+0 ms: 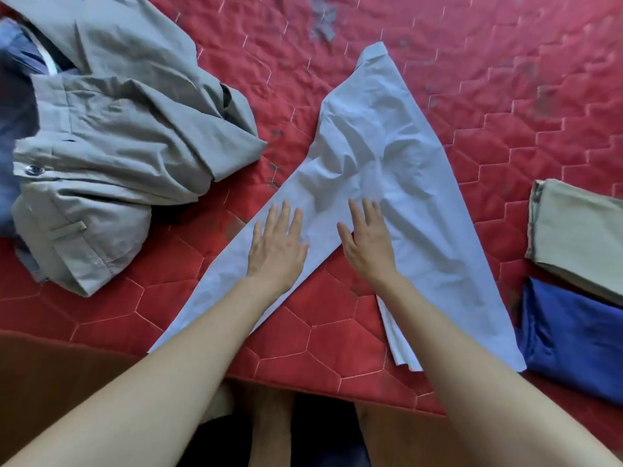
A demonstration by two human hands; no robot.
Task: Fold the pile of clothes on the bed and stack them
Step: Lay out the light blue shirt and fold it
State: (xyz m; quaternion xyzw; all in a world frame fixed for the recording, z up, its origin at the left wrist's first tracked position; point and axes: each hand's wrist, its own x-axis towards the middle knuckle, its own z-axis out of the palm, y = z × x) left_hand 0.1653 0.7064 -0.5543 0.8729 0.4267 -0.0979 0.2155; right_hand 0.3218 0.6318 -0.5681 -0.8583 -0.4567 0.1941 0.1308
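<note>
Far left of the fingers, a rumpled heap of grey trousers [111, 156] with a button and belt loop lies over dark blue cloth [15, 106] that the frame edge cuts off. The left hand [277, 246] rests flat, fingers straight and relaxed, on one leg of the pale blue trousers [371, 153], thin creased cotton spread in an inverted V on the red quilted mattress [472, 79]. The right hand [367, 242] presses the other leg likewise, fingers extended. Right of the fingers, a folded khaki garment [580, 230] sits atop a folded royal-blue one [573, 338], both cropped.
</note>
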